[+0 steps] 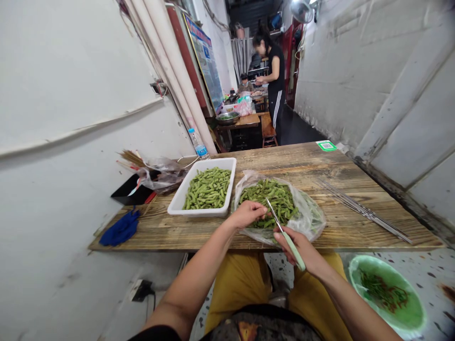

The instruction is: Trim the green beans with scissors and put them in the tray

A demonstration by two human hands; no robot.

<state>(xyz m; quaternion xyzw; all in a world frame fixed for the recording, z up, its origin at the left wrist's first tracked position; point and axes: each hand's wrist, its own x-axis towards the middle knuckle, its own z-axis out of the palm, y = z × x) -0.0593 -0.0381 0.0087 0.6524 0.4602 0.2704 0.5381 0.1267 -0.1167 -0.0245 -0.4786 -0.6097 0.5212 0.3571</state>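
My right hand (296,244) is wrapped round a pair of scissors (277,220) with pale green handles. The metal blades point up and away, their tips close to my left fingers. Over the near left part of an open clear plastic bag (309,222), my left hand (249,213) is closed in a pinch; what sits between its fingertips is too small to tell. Green edamame pods (272,192) fill the bag. To its left stands a white plastic tub (172,208) heaped with more edamame pods (209,187).
Metal skewers (366,210) lie on the wooden table (291,158) at right. A blue cloth (121,228), black box (131,189) and water bottle (199,144) are at left. A green basin (415,303) with trimmings stands on the floor. Another person (275,76) stands farther back.
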